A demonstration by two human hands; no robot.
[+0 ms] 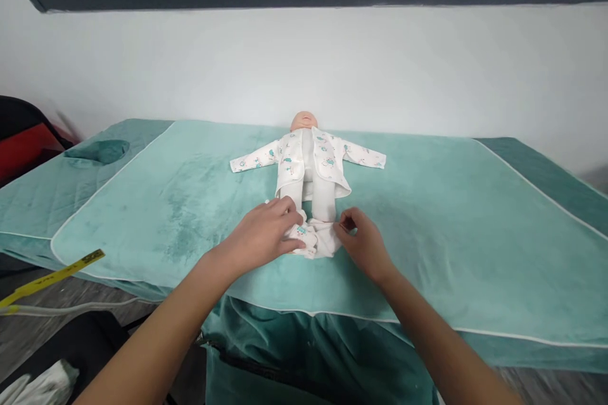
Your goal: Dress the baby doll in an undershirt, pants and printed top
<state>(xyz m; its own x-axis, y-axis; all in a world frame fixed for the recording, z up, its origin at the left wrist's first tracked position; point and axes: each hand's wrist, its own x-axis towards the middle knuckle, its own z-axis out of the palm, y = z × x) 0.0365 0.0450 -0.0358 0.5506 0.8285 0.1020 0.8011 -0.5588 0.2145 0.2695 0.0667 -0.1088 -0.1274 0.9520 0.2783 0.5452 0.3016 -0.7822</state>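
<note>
A baby doll (324, 200) lies on its back on the bed, head toward the wall and legs toward me. It wears a white printed baby jacket (331, 157), open at the front, with both sleeves spread outward. White baby pants (325, 240) with a similar print are bunched around the lower ends of its legs. My left hand (266, 232) grips the left side of the pants, fingers curled over the cloth and thumb below. At the right side, my right hand (365, 247) pinches the edge of the pants between thumb and fingertips. The feet are hidden.
The bed (456, 215) has a teal velvet cover with white piping and a face hole (97, 151) at the left. Behind it stands a white wall (304, 63). A yellow tag (52, 278) and a black chair (71, 345) with white cloth are at the lower left.
</note>
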